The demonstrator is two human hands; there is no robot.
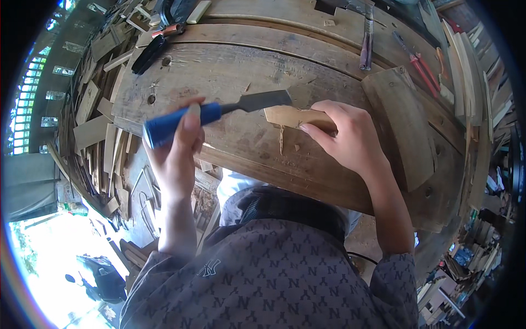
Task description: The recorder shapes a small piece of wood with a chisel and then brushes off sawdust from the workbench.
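My left hand is wrapped round the blue handle of a chisel. Its wide steel blade points right, its tip close to the end of a small pale wood piece. That piece is gripped by my right hand, with the thumb along its near side and the fingers over the top; its right end is hidden in the hand. From the view I cannot tell whether blade and wood touch. Below the wood piece, a thin shaving and small chips lie on the workbench.
A thick wooden board lies right of my right hand. Red-handled pliers and another long tool lie at the back right. A black clamp is at the back left. Scrap wood is piled beyond the bench's left edge.
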